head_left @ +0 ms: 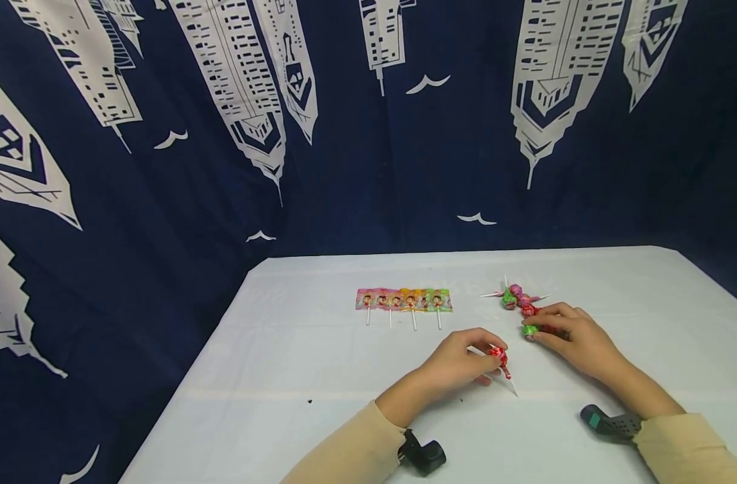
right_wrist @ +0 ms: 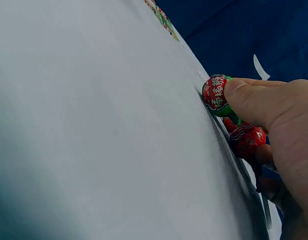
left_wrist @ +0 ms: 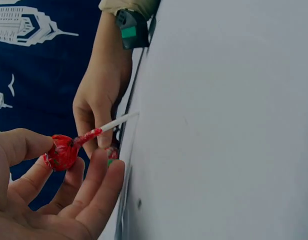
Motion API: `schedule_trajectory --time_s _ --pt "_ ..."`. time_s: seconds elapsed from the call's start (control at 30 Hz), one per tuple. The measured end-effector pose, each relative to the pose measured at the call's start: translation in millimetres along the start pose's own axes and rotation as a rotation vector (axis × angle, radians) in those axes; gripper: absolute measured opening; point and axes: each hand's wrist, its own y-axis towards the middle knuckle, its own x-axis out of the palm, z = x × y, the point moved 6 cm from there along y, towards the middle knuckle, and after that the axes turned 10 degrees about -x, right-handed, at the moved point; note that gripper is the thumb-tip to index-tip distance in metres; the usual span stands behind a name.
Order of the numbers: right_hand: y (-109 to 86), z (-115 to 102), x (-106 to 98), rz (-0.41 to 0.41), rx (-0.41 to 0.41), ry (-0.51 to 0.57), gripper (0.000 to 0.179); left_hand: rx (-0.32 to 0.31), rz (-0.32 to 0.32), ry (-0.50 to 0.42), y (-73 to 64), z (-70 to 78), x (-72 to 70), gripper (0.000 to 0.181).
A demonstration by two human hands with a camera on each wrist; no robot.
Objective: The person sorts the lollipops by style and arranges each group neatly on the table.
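Note:
My left hand (head_left: 461,363) pinches a red-wrapped lollipop (left_wrist: 64,152) by its round head between thumb and fingers. Its white stick points down and toward the near right in the head view. To the right, my right hand (head_left: 576,336) pinches a green-and-red wrapped lollipop (right_wrist: 216,95) between thumb and forefinger, low over the table. A red-wrapped lollipop (right_wrist: 248,140) shows beneath it, by the curled lower fingers; I cannot tell if those fingers hold it. Just beyond this hand lies a pile of lollipops (head_left: 510,299) in green, pink and red wrappers.
A row of flat-wrapped lollipops (head_left: 404,300), pink through orange to green, lies at the back middle with white sticks facing the near side. The white table (head_left: 271,349) ends at a dark blue printed curtain (head_left: 374,168). Small dark specks dot the tabletop.

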Motion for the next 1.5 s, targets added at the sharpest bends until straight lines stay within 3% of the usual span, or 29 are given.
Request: schedule_trajectory --time_s 0.2,0.5,0.73,1.0,1.5 --pt "-0.5 2 0 -0.008 0.003 0.003 0.027 -0.017 -0.016 -0.156 -2.7 -8.1 -20.9 0.026" --pt "-4.0 4 -5 0.001 0.003 0.002 0.028 0.029 0.064 -0.149 -7.9 -10.9 -59.6 0.028" --pt "-6.7 5 -4 0.002 -0.004 -0.003 0.03 0.023 0.149 -0.179 -13.5 -15.3 -91.1 0.028" --pt "-5.6 4 -4 0.008 -0.008 -0.005 0.03 0.03 0.224 -0.152 -17.6 -27.4 -123.3 0.03" --pt "-2.2 0 -1 0.01 -0.017 -0.002 0.03 0.053 0.353 0.088 -42.0 -37.2 -176.3 0.035"
